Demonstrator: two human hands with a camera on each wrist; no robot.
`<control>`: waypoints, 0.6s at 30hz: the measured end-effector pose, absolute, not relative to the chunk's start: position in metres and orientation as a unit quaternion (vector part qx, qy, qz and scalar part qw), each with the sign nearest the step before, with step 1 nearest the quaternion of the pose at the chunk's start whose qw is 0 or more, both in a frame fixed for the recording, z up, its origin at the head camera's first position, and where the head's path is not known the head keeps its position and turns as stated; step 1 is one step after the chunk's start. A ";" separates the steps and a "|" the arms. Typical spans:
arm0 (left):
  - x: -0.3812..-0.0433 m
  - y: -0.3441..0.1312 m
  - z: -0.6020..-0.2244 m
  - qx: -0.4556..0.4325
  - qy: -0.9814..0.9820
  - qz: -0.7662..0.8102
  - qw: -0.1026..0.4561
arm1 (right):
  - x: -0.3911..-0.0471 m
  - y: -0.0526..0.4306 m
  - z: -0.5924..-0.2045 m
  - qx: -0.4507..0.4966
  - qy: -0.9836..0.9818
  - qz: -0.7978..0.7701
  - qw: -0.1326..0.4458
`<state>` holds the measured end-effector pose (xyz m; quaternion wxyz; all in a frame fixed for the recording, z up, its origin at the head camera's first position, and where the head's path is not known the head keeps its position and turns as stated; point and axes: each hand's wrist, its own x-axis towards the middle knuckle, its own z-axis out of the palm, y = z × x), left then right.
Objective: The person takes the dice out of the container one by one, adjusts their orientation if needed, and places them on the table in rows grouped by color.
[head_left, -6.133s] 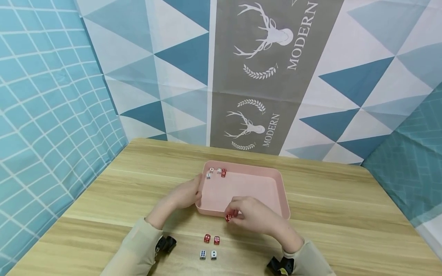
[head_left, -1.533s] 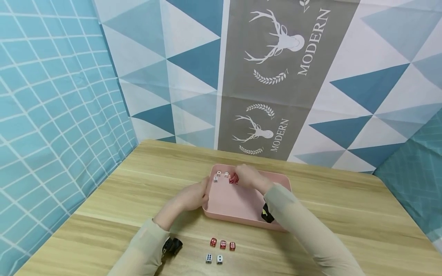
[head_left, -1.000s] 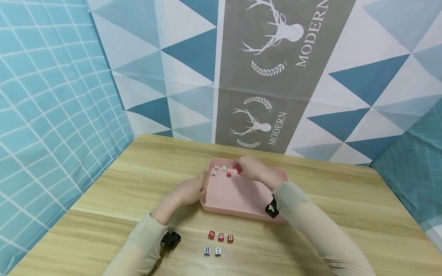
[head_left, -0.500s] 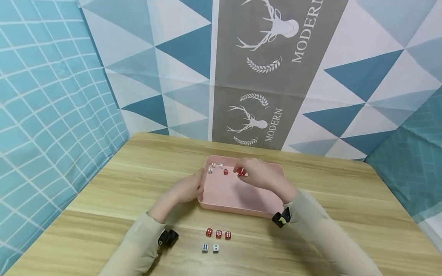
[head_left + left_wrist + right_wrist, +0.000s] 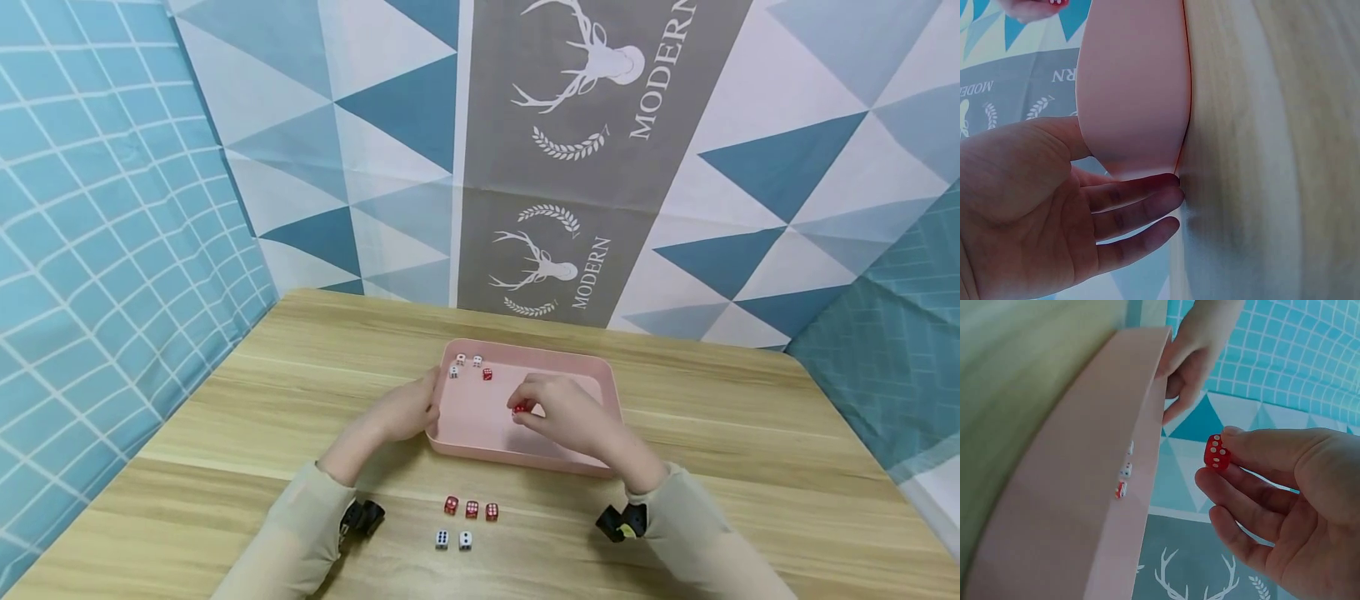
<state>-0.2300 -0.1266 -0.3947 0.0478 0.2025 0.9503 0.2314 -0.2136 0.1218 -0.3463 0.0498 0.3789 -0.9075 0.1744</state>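
My right hand (image 5: pixel 562 412) pinches a red die (image 5: pixel 1216 452) between thumb and fingertips, over the pink tray (image 5: pixel 517 454). White pips show on the die in the right wrist view. At the tray's left end my left hand (image 5: pixel 401 410) holds the wall, its thumb at the rim and its fingers (image 5: pixel 1138 212) along the outside. In the tray's far left corner lie three white dice (image 5: pixel 477 360) and, a little to their right, one red die (image 5: pixel 487 374). On the table in front are three red dice (image 5: pixel 472 509) in a row and two white dice (image 5: pixel 442 539) below them.
The wooden table (image 5: pixel 750 433) extends on both sides of the tray. Behind it hangs a patterned cloth (image 5: pixel 547 192) with deer heads, and a blue checked cloth (image 5: pixel 112 208) covers the left side. Both sleeves carry black wrist devices (image 5: pixel 622 522).
A third red die has joined the row on the table. My right hand has since picked another red die from the tray and drawn it nearer. My left hand stays at the tray.
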 end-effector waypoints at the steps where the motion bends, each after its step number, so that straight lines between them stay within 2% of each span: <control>1: -0.230 -0.127 -0.395 0.203 0.951 0.230 0.047 | -0.211 0.123 -0.347 0.379 -0.907 0.177 0.055; 7: -0.231 -0.127 -0.395 0.204 0.952 0.225 0.047 | -0.196 0.126 -0.351 0.385 -0.900 0.188 0.072; 18: -0.231 -0.127 -0.395 0.202 0.952 0.227 0.048 | -0.174 0.125 -0.357 0.411 -0.891 0.182 0.066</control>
